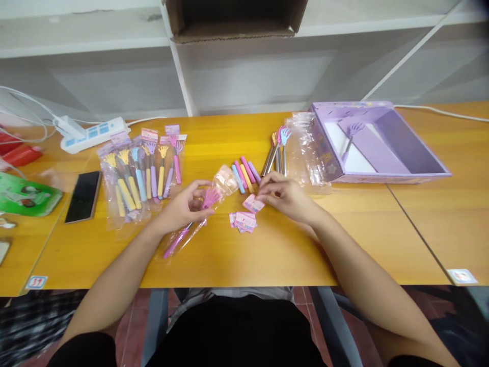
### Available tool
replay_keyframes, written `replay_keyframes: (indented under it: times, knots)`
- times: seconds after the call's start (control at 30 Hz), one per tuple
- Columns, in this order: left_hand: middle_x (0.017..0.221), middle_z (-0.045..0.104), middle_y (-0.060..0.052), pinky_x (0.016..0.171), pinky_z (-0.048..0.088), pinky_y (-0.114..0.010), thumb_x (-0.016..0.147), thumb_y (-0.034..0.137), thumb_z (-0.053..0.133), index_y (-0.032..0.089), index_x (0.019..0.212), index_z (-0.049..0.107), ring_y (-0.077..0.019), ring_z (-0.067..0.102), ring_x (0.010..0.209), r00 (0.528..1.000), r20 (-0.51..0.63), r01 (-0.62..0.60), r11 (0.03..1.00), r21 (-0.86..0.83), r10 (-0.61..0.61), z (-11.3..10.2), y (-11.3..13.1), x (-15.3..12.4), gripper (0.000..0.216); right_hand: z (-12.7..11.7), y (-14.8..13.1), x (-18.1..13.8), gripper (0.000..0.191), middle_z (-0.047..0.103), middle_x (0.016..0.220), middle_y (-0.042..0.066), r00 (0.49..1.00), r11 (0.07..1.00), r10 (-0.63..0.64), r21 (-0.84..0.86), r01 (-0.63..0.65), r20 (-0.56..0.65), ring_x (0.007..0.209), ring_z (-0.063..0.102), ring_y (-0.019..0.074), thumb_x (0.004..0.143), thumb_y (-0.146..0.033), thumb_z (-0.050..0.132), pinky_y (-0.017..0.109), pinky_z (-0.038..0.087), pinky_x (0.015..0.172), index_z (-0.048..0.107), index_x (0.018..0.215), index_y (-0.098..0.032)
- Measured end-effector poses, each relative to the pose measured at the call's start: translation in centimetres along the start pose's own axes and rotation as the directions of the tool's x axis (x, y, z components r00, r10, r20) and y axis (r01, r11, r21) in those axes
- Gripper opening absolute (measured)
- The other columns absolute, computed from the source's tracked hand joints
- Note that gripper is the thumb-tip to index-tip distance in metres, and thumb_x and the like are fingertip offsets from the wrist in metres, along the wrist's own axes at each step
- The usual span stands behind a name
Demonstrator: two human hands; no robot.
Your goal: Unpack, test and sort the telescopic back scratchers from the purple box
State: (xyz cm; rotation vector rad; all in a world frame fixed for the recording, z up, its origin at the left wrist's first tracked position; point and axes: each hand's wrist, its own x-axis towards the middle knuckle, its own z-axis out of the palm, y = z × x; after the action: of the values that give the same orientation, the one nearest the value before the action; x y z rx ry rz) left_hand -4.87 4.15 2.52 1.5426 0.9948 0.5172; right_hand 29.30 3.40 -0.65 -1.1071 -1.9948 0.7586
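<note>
My left hand (188, 205) is closed around a pink back scratcher (211, 198), which lies inside a clear plastic sleeve with its handle toward me. Pinched in the fingers of my right hand (284, 196) is a small pink printed card (253, 203). Just below it, more such cards (245, 221) lie in a loose pile. Beyond my hands are several coloured handle grips (244, 172) side by side. Farther right, metal scratcher rods with coloured claw heads (278, 145) are bunched together.
Packed back scratchers (141, 171) lie at left, beside a phone (84, 196) and a power strip (95, 134). Clear sleeves (305, 148) are stacked against a purple box (405, 148) holding one scratcher. An open cardboard box (235, 36) sits on the shelf above.
</note>
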Motion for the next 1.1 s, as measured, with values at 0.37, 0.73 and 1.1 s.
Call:
replay_keyframes:
  times: [0.37, 0.73, 1.1]
  knots:
    - [0.135, 0.072, -0.015, 0.096, 0.062, -0.042, 0.091, 0.03, 0.083, 0.028, 0.158, 0.047, -0.0231, 0.078, 0.104, 0.967, 0.246, -0.03, 0.988, -0.153, 0.068, 1.5, -0.1, -0.3, 0.076, 2.8, -2.1, -0.3, 0.043, 0.075, 0.101, 0.007, 0.989, 0.936, 0.109, 0.324, -0.135, 0.098, 0.073, 0.063, 0.0161, 0.095, -0.062, 0.078, 0.03, 0.054, 0.063, 0.079, 0.111, -0.021]
    - [0.085, 0.053, 0.002, 0.068, 0.042, -0.025, 0.105, 0.057, 0.061, 0.019, 0.12, 0.065, -0.0123, 0.049, 0.072, 0.901, 0.434, -0.019, 1.0, 0.0, 0.017, 1.9, -1.0, 0.3, 0.041, -2.0, -2.5, 1.1, 0.036, 0.055, 0.076, -0.003, 0.686, 0.881, 0.241, 0.451, 0.141, -0.686, 0.061, 0.05, 0.0116, 0.096, -0.061, 0.077, 0.026, 0.046, 0.056, 0.067, 0.092, -0.026]
    - [0.079, 0.039, 0.005, 0.059, 0.027, -0.027, 0.105, 0.066, 0.057, 0.018, 0.114, 0.062, -0.0112, 0.033, 0.065, 0.917, 0.398, 0.083, 0.992, -0.092, -0.04, 1.8, -1.2, 0.2, 0.049, -14.9, 3.2, 7.2, 0.013, 0.066, 0.075, -0.001, 0.649, 0.839, 0.482, 0.097, -0.535, -0.589, 0.065, 0.061, 0.0085, 0.1, -0.011, 0.06, 0.038, 0.045, 0.075, 0.067, 0.11, -0.014]
